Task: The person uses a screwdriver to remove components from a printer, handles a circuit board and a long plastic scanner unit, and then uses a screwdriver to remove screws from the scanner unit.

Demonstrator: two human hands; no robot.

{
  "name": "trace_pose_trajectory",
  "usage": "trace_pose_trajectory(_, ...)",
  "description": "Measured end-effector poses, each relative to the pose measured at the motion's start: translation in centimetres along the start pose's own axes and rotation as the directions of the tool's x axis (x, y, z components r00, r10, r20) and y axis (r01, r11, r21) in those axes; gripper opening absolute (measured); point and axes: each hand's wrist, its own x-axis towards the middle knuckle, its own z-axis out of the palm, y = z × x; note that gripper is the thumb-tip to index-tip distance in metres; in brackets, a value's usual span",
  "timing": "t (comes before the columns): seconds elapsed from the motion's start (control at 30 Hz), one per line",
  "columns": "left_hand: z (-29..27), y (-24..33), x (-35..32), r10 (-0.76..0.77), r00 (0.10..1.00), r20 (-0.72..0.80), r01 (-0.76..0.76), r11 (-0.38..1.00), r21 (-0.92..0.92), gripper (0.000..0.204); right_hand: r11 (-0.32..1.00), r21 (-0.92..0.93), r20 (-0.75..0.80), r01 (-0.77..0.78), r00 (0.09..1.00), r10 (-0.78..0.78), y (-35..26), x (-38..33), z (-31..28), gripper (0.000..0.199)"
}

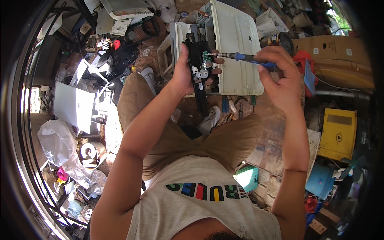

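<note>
One black elongated part (194,56), held upright, slightly tilted, in the left hand (183,78) in front of the person; thumb along its left edge, fingers passing behind and showing at its right edge, the hand closed around it. Fitted on the part: one small green circuit board (207,57), and below it a pair of white round pieces (202,75). One screwdriver (242,57), blue and dark handle, metal shank, held roughly level in the right hand (282,78); fingers curled over the rear of the handle, thumb bent beneath, pinching that end; tip at the green board, actual contact too small to tell. Behind both hands: one large white plastic casing (238,34), broad panel facing the person. To the right: one brown cardboard box (340,66); below it, one yellow box (338,140) with a dark round mark; lower still, one blue container (320,182). To the left: one pale flat panel (72,106), leaning; beneath, one clear plastic bag (56,142), crumpled, just beside one pale round roll (90,154)
</note>
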Motion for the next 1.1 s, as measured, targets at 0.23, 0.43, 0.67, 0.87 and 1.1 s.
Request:
trace_pose_trajectory(0.23,0.0,0.1,0.0,0.096,0.968,0.233,-0.074,0.992,-0.104,0.111,0.883,0.385,-0.254,-0.268,0.889,0.380,4.3,-5.6,2.2,0.023)
trace_pose_trajectory(0.43,0.1,-0.2,0.2,0.096,0.971,0.219,-0.090,0.995,-0.039,0.115,0.785,0.521,-0.258,-0.335,0.815,0.519,4.9,-7.6,4.8,0.023)
trace_pose_trajectory(0.67,0.3,-0.1,0.2,0.114,0.986,0.121,-0.112,0.993,-0.020,0.114,0.763,0.567,-0.296,-0.311,0.788,0.541,4.5,-8.2,4.0,0.024)
trace_pose_trajectory(0.87,0.8,0.0,-0.1,0.121,0.993,0.019,-0.122,0.991,0.058,0.112,0.922,0.361,-0.271,-0.139,0.930,0.247,2.5,-6.4,3.9,0.021)
trace_pose_trajectory(1.1,0.5,0.0,0.0,0.139,0.990,-0.010,-0.138,0.988,0.069,0.107,0.933,0.304,-0.099,-0.192,0.968,0.231,1.5,-5.5,4.7,0.020)
